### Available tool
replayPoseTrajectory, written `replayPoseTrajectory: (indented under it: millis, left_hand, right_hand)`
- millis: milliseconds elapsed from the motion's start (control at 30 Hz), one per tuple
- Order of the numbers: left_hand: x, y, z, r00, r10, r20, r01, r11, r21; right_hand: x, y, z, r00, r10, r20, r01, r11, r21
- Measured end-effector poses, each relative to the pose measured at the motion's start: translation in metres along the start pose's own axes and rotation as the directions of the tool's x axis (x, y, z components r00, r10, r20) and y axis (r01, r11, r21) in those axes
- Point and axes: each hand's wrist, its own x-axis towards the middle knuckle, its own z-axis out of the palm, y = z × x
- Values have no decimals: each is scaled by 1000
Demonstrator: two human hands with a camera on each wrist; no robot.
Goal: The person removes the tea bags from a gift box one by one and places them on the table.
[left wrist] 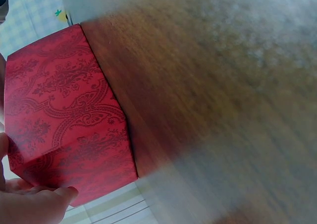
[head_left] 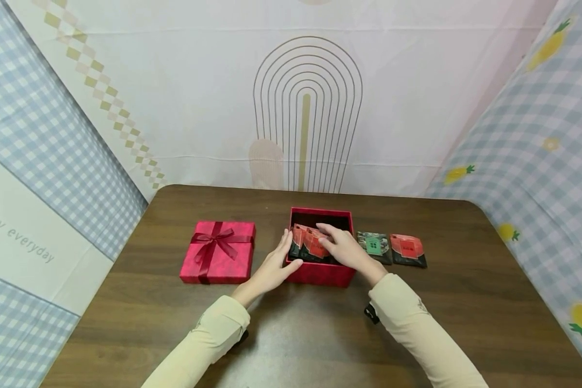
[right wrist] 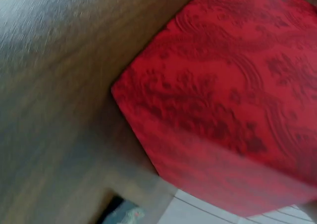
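An open red gift box (head_left: 320, 274) stands mid-table, dark inside. Red-and-black sachets (head_left: 298, 237) lie at its left, overlapping. My left hand (head_left: 274, 264) rests against the box's left side, its fingers fairly straight and its thumb by the front rim. Close up, the left fingers (left wrist: 37, 204) touch the patterned wall of the box (left wrist: 69, 95). My right hand (head_left: 346, 248) reaches over the right rim and holds a red-and-black sachet (head_left: 316, 247) by its upper right part. The right wrist view shows mainly the box's outer wall (right wrist: 223, 85), not the grip.
Left of the box lies its red lid (head_left: 223, 256), tied with a dark red ribbon bow (head_left: 215, 241). Right of the box are a green-labelled sachet (head_left: 374, 245) and another red sachet (head_left: 407, 249) on the wooden table (head_left: 465, 302). Patterned cloth hangs behind and at the sides.
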Motion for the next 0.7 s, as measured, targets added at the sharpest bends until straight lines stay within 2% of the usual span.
replayPoseTrajectory:
  millis: [200, 300, 400, 500, 633, 700]
  left_hand:
    - [0, -1, -1, 1000, 6, 7, -6, 1000, 8]
    - [0, -2, 0, 1000, 5, 1, -5, 1000, 7]
    - [0, -2, 0, 1000, 4, -3, -4, 1000, 7]
    - [0, -2, 1, 1000, -2, -2, 2, 1000, 4]
    - [0, -2, 0, 1000, -14, 5, 14, 1000, 2]
    - [0, -2, 0, 1000, -14, 5, 14, 1000, 0]
  right_hand:
    - [9, 0, 11, 997, 74, 23, -71, 991, -111]
    - [12, -1, 15, 988, 146, 58, -135, 978, -156]
    - [14, -1, 16, 968, 225, 106, -201, 959, -200]
    - [16, -1, 17, 937, 309, 161, -264, 931, -252]
    - [20, 0, 18, 895, 385, 226, -296, 890, -347]
    - [22, 1, 19, 882, 398, 253, -289, 880, -376]
